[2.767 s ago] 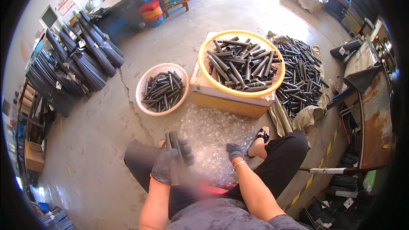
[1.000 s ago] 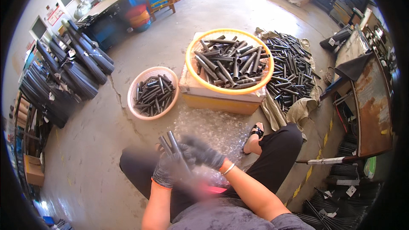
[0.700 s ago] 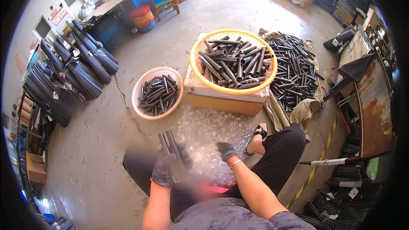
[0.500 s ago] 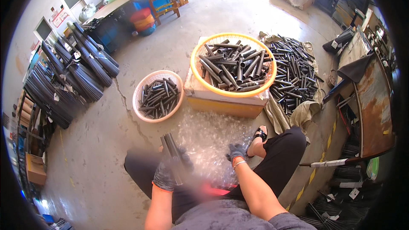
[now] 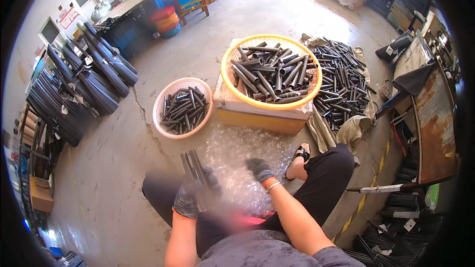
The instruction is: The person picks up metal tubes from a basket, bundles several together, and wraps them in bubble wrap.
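In a dark grey work glove, my left hand (image 5: 190, 195) is closed around a few short black tubes (image 5: 194, 170), which stand up tilted over my lap. The lower part of the tubes is blurred. My right hand (image 5: 261, 170), also gloved, is above a heap of clear plastic film (image 5: 227, 151) between my legs. Its fingers are smeared by motion, and I cannot make out anything in them. Beyond the film, an orange-rimmed basket (image 5: 228, 86) full of similar tubes rests on a cardboard box (image 5: 262, 121). To its left stands a pink basket (image 5: 157, 111) with more tubes.
A large pile of black tubes (image 5: 341, 84) lies on a cloth sheet (image 5: 357, 131) to the right. Bundles of long dark rods (image 5: 94, 86) lean at the left. A rusty metal panel (image 5: 435, 133) stands at the right. A workbench (image 5: 126, 10) is at the far left.
My right hand has moved left and a little up over the plastic film. The left hand, still holding the tubes, has shifted slightly. The view has tilted a little.
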The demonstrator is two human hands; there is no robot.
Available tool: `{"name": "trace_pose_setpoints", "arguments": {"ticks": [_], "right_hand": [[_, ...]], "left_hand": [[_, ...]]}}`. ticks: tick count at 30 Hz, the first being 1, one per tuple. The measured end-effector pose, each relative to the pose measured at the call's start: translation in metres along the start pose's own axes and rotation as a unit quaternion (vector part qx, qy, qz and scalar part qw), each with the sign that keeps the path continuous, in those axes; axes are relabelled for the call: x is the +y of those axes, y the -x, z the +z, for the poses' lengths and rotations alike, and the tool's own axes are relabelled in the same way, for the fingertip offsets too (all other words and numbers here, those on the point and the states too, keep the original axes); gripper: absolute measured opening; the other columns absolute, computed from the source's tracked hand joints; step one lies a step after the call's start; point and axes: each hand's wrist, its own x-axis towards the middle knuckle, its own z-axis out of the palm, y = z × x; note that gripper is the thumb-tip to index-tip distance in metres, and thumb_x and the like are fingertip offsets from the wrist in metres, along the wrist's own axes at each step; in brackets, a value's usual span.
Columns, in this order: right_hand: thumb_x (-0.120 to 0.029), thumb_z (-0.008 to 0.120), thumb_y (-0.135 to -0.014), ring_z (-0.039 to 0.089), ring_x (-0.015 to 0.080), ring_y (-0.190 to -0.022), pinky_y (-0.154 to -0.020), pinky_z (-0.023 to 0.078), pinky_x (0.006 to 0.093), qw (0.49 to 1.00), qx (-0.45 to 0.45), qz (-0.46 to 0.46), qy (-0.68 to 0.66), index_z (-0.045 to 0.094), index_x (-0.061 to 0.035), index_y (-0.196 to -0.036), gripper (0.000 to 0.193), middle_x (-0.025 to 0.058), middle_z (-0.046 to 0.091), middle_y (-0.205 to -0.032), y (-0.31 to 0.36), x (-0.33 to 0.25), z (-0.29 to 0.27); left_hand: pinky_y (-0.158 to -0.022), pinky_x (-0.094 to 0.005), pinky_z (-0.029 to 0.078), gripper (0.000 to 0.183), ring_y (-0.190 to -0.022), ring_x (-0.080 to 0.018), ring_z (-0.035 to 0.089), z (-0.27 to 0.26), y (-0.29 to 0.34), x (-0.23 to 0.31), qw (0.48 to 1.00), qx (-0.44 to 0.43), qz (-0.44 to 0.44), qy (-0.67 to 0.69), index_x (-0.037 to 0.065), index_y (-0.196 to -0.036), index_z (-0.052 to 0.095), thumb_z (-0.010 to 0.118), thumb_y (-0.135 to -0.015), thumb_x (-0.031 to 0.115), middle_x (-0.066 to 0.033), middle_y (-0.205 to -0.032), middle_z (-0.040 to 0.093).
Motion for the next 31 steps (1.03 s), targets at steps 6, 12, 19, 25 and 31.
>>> {"name": "trace_pose_setpoints", "arguments": {"ticks": [6, 12, 19, 25, 31], "right_hand": [[-0.027, 0.055, -0.090, 0.058, 0.0213, -0.063, -0.055, 0.045, 0.0330, 0.804, -0.009, 0.594, -0.030, 0.049, -0.0125, -0.122, 0.036, 0.0093, 0.060, -0.107, 0.057, 0.070, -0.017], [-0.015, 0.057, -0.090, 0.054, 0.0108, -0.057, -0.047, 0.046, 0.0261, 0.783, -0.067, 0.181, -0.591, 0.033, -0.0139, -0.139, 0.054, 0.0072, 0.056, -0.120, -0.073, -0.167, -0.083], [-0.034, 0.060, -0.090, 0.044, 0.0080, -0.050, -0.045, 0.040, 0.0239, 0.845, -0.110, 0.210, -0.479, 0.065, -0.0070, -0.086, 0.028, -0.0038, 0.058, -0.069, -0.059, -0.134, -0.050], [-0.040, 0.044, -0.091, 0.062, 0.0301, -0.094, -0.082, 0.048, 0.0416, 0.860, -0.132, 0.482, 0.104, 0.060, -0.0138, -0.117, 0.040, 0.0145, 0.061, -0.115, 0.039, 0.068, -0.024], [-0.045, 0.062, -0.084, 0.061, 0.0327, -0.056, -0.050, 0.051, 0.0421, 0.841, 0.073, 0.385, -0.374, 0.033, -0.0099, -0.138, 0.070, 0.0152, 0.054, -0.122, -0.041, -0.073, -0.056]], "left_hand": [[-0.075, -0.0423, 0.053, 0.045, -0.085, -0.0267, 0.062, -0.004, 0.003, 0.001, 0.998, 0.013, 0.010, 0.062, 0.004, -0.116, 0.049, 0.070, -0.079, 0.016, -0.0097, -0.093, 0.061], [-0.073, -0.0405, 0.052, 0.044, -0.081, -0.0251, 0.062, -0.014, -0.003, -0.004, 0.997, 0.037, -0.034, 0.054, 0.003, -0.116, 0.050, 0.069, -0.079, 0.018, -0.0095, -0.089, 0.062], [-0.076, -0.0432, 0.052, 0.049, -0.083, -0.0266, 0.062, -0.002, -0.006, 0.002, 0.999, 0.000, 0.000, 0.033, 0.001, -0.118, 0.050, 0.071, -0.077, 0.018, -0.0107, -0.092, 0.061], [-0.075, -0.0430, 0.053, 0.048, -0.084, -0.0276, 0.063, -0.010, -0.002, 0.003, 1.000, -0.010, 0.005, 0.010, 0.002, -0.118, 0.049, 0.071, -0.078, 0.018, -0.0111, -0.094, 0.062], [-0.074, -0.0432, 0.053, 0.049, -0.083, -0.0272, 0.064, -0.026, 0.001, 0.005, 1.000, 0.001, 0.011, 0.020, 0.003, -0.119, 0.048, 0.070, -0.080, 0.022, -0.0097, -0.097, 0.062]]}}
